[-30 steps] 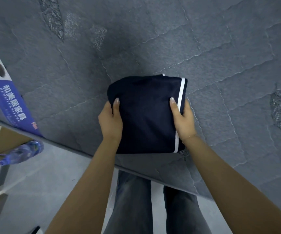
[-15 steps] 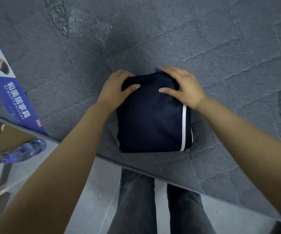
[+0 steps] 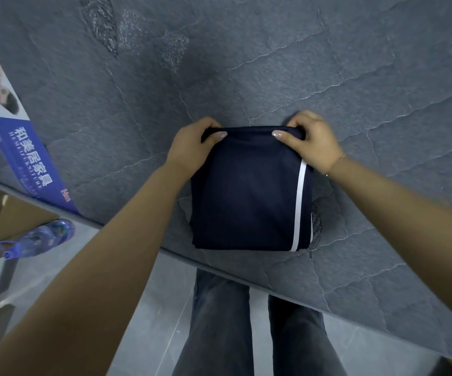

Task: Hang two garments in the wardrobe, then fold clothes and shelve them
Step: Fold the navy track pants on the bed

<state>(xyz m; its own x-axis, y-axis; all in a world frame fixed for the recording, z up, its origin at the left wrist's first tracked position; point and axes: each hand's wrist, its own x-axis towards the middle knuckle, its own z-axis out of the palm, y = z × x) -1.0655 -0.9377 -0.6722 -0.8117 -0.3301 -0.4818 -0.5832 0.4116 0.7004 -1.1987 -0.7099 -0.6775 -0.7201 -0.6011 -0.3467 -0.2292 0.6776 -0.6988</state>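
1. A person stands at the edge of a bare grey quilted mattress (image 3: 328, 63), bent over a folded navy garment (image 3: 246, 191) with a white side stripe (image 3: 299, 204) that lies flat near the mattress's 6 o'clock edge.

2. The left hand (image 3: 189, 147) pinches the garment's far corner at 11 o'clock, thumb on top and fingers curled under the fold; the right hand (image 3: 311, 141) does the same at 1 o'clock, a thin bracelet (image 3: 339, 160) showing at its wrist.

3. Both grips sit on the far edge, probably so the person can draw that edge towards the body for one more fold, or lift the whole bundle level without it falling open.

4. The near edge of the garment rests squarely on the mattress, its layers stacked tidily, which suggests the folding of this piece is nearly done and shelving comes next.

5. The mattress carries a blue printed label (image 3: 26, 147) at 9 o'clock, with white Chinese lettering.

6. Beyond the mattress edge, at 8 o'clock, a blue plastic bottle (image 3: 37, 237) lies beside brown cardboard (image 3: 16, 213) on a pale tiled floor (image 3: 143, 335).

7. The person's grey jeans (image 3: 252, 329) fill the 6 o'clock foreground; no wardrobe or shelf is in view.
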